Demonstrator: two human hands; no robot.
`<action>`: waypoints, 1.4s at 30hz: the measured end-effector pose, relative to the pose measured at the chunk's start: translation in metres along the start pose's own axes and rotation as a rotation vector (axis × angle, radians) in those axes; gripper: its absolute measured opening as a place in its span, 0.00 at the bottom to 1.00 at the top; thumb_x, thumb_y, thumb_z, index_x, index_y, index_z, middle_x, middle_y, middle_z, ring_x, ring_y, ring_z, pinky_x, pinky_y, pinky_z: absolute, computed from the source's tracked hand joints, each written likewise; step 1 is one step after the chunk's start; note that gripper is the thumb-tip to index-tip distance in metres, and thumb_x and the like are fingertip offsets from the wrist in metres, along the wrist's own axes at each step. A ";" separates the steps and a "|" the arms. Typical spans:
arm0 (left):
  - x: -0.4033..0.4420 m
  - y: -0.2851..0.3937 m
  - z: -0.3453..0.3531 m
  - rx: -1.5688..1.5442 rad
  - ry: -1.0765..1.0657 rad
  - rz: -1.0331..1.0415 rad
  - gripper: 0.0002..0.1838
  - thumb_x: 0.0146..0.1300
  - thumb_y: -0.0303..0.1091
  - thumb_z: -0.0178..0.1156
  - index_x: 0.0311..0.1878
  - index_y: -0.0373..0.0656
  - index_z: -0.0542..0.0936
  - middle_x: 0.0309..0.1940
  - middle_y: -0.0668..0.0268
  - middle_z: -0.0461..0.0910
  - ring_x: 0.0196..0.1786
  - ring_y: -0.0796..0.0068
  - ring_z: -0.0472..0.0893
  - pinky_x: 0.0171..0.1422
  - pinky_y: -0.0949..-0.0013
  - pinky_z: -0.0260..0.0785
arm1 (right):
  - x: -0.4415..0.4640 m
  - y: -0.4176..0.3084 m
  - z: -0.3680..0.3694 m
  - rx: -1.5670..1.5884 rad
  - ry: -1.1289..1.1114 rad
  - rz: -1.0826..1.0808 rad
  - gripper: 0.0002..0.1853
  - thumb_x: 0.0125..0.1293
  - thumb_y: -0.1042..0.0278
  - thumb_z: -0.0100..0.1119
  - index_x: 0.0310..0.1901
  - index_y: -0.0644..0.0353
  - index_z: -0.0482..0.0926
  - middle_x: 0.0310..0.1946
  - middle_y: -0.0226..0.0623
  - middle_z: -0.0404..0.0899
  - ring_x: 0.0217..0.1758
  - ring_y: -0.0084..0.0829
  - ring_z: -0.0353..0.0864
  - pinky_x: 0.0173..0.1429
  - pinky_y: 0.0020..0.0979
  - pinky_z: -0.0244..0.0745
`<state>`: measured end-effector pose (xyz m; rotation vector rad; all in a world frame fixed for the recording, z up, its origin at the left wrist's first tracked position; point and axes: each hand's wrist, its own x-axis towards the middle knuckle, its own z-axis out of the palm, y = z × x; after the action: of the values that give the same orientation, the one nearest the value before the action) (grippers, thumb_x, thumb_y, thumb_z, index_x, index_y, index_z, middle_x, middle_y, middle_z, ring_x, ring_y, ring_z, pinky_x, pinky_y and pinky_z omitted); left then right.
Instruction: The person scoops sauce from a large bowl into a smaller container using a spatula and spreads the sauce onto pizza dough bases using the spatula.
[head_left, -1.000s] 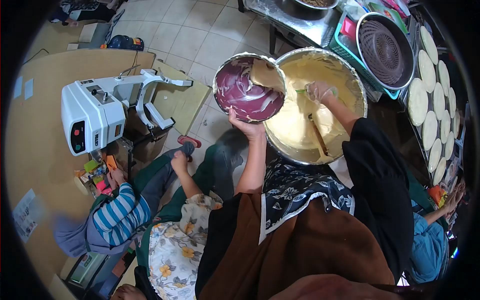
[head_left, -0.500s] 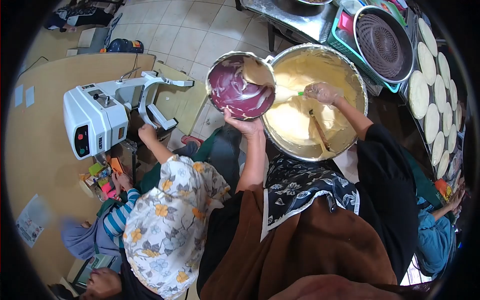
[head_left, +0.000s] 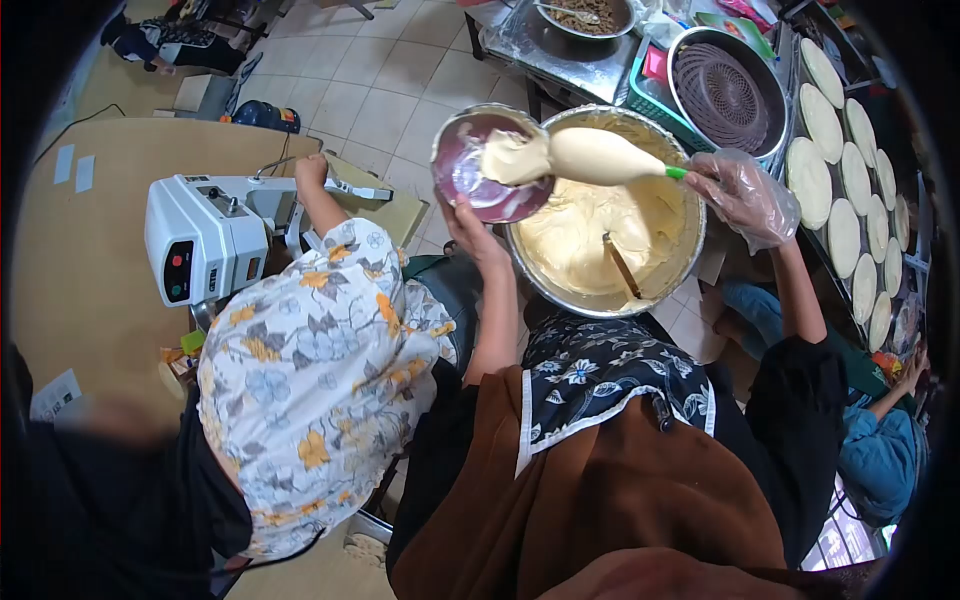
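My left hand (head_left: 474, 236) holds a purple-lined bowl (head_left: 468, 178) by its lower rim, tilted beside the large pot. In my right hand (head_left: 745, 197), covered by a clear plastic glove, is the green handle of a spatula (head_left: 676, 172). A long mass of pale batter (head_left: 600, 157) covers the spatula's head and reaches into the bowl, joining the batter there. Under it stands the large metal pot (head_left: 697, 235) of yellow batter (head_left: 585, 240), with a brown stick (head_left: 622, 265) leaning inside.
A person in a floral top (head_left: 320, 370) stands close on my left, near a white machine (head_left: 205, 240). Behind the pot are a metal table (head_left: 560, 60) and a green basket (head_left: 650, 95). Flat dough rounds (head_left: 808, 185) lie on the right, near another person (head_left: 880, 455).
My right hand has come out of the pot and moved right, raising the batter-covered spatula. The bowl has shifted slightly right. The person in the floral top has reached toward the machine.
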<state>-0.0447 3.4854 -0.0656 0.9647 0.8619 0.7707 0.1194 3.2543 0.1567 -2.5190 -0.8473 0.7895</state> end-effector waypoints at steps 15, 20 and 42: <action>-0.029 -0.020 0.027 -0.113 -0.077 -0.328 0.26 0.61 0.51 0.49 0.52 0.39 0.70 0.48 0.63 0.73 0.51 0.70 0.73 0.57 0.67 0.64 | -0.040 0.076 0.042 -0.497 0.249 -0.379 0.19 0.60 0.70 0.55 0.54 0.42 0.73 0.28 0.35 0.66 0.32 0.35 0.67 0.34 0.38 0.62; -0.029 0.007 0.024 -0.283 -0.028 -0.304 0.25 0.63 0.52 0.46 0.53 0.41 0.69 0.50 0.65 0.72 0.53 0.71 0.72 0.57 0.66 0.64 | -0.043 0.140 0.045 -0.510 0.282 -0.278 0.11 0.59 0.69 0.56 0.44 0.50 0.77 0.26 0.36 0.72 0.28 0.38 0.72 0.30 0.38 0.65; -0.089 -0.030 -0.106 -0.684 0.138 -0.151 0.32 0.57 0.58 0.46 0.59 0.47 0.65 0.58 0.63 0.65 0.61 0.62 0.65 0.62 0.54 0.59 | 0.101 0.138 0.340 -0.240 -0.153 -0.179 0.19 0.61 0.48 0.48 0.39 0.53 0.80 0.34 0.44 0.80 0.36 0.47 0.79 0.42 0.41 0.73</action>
<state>-0.1730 3.4369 -0.1022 0.2413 0.7026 0.9218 0.0388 3.2695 -0.2150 -2.5607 -1.2692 0.8749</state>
